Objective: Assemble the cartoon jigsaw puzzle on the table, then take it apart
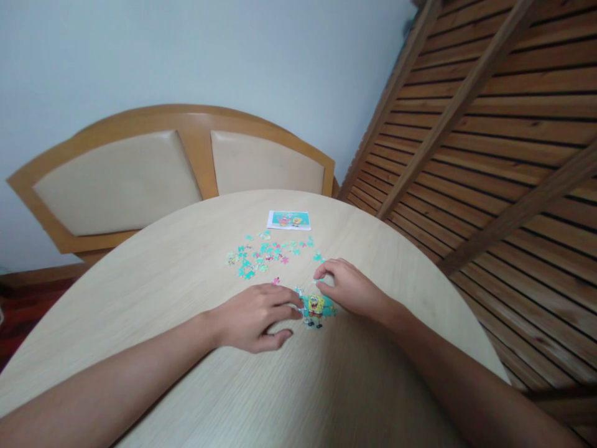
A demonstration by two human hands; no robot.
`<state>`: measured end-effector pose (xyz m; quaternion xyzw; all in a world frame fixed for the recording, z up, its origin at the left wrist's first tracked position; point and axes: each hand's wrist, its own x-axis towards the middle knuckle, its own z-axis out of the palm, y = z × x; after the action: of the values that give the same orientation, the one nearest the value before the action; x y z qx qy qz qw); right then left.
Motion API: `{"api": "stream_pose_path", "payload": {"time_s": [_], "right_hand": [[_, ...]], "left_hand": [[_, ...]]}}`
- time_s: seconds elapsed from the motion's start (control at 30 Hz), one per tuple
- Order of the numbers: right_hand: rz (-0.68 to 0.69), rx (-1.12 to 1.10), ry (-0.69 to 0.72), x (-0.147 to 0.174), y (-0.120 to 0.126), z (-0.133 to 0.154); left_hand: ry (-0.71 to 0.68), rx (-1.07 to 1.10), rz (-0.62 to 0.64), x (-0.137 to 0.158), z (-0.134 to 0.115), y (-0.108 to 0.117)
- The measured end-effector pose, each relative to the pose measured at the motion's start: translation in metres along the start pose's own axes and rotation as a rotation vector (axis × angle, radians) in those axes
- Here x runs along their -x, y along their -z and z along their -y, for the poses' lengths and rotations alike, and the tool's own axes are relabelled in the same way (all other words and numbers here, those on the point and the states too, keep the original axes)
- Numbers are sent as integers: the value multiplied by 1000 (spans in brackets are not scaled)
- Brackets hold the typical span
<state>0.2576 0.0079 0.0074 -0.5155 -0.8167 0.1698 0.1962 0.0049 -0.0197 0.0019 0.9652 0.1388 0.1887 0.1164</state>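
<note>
lying between both hands on pale round table (186, 249): joined puzzle section (316, 305) with yellow figure. person's left hand (256, 314) at section's left edge, fingers loosely spread, thumb apart, nothing gripped. right hand (349, 286) at upper right of section, thumb and forefinger curled close; cannot tell whether small piece is pinched there. loose pieces (269, 249) scattered beyond left hand; picture card (291, 219) behind them.
</note>
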Motion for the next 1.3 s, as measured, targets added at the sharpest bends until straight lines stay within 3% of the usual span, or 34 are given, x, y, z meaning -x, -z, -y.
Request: {"api": "stream_pose_path", "payload": {"time_s": [0.2,0.4,0.8,1.03,1.3], "right_hand": [[-2,-375,-26,-3,-4,1],[37,-517,-46,-4,-7,4],[-9,-543,-155,-4,-17,10],[-17,-392,-36,-1,-23,10],[-14,-307,-50,0,-19,11]], "left_hand": [[4,-2,0,0,0,0],[7,1,6,0,0,1],[3,-5,7,0,0,1],[3,-10,4,1,0,0],[5,-14,13,2,1,0]]}}
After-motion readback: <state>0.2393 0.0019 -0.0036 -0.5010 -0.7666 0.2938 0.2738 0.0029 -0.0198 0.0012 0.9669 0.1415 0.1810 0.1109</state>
